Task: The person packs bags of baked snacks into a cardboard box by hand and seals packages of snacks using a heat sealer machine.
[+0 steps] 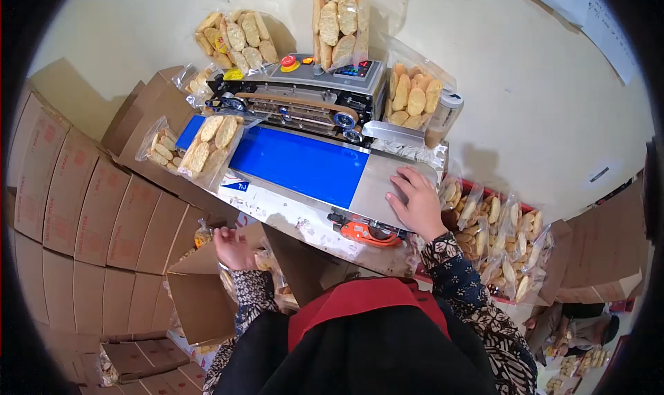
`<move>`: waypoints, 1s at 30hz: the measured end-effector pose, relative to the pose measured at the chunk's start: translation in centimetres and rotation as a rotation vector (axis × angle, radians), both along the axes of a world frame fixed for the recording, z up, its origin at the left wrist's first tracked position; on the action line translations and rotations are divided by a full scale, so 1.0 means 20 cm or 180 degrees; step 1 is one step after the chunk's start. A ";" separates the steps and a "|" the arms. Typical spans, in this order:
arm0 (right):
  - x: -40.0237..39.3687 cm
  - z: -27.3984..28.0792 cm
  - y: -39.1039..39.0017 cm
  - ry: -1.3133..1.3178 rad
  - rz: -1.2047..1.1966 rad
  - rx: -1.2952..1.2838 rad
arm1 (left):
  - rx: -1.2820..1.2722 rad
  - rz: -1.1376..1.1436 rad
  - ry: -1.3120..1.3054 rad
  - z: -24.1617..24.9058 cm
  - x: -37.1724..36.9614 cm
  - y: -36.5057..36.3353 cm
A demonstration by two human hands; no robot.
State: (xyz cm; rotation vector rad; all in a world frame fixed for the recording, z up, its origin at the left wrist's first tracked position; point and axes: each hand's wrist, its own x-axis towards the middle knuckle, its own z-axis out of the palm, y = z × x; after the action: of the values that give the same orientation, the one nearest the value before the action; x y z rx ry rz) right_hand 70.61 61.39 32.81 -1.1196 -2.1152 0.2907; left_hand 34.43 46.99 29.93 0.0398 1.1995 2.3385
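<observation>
The right hand [417, 203] is laid flat, fingers spread, on the steel sealer plate [377, 180]; the left hand [233, 248], holding nothing visible, is lowered into an open brown cardboard box [200, 298].

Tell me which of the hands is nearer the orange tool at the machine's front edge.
Right. The right hand rests on the metal plate just above the orange tool; the left hand is far off over the open carton.

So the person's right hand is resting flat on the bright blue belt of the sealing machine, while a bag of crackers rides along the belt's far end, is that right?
Not quite. The head view shows the right hand flat on the bare metal plate beside the blue belt, not on the belt itself. The rest holds: a bag of crackers lies at the belt's far end on the sealing machine.
</observation>
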 end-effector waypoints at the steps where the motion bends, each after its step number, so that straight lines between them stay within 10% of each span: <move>1: 0.00 0.00 0.00 0.0007 -0.0006 -0.0002 | 0.0015 0.0125 0.0025 0.00 -0.03 0.01; 13: -0.01 0.01 0.00 -0.0078 -0.0040 0.0076 | -0.0746 0.1426 0.1567 0.46 -0.63 0.21; 18: 0.01 0.00 0.01 -0.0109 0.0014 0.0064 | -0.2844 0.1835 0.3255 0.45 -0.92 0.40; 23: 0.00 0.01 0.02 -0.0130 -0.0050 0.0038 | -0.2332 0.1064 0.1709 0.46 -1.08 0.53; 25: 0.00 0.01 0.02 -0.0021 0.0028 -0.0004 | -0.0707 -0.0805 0.0945 0.44 -1.12 0.54; 30: 0.01 0.01 0.04 -0.0003 0.0011 -0.0024 | -0.1439 -0.1057 0.0487 0.51 -1.03 0.58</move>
State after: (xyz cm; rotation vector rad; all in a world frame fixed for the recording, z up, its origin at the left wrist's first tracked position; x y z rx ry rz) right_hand 70.74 62.16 32.99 -1.1206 -2.1189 0.3000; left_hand 13.91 58.68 40.03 0.2447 1.6324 1.7670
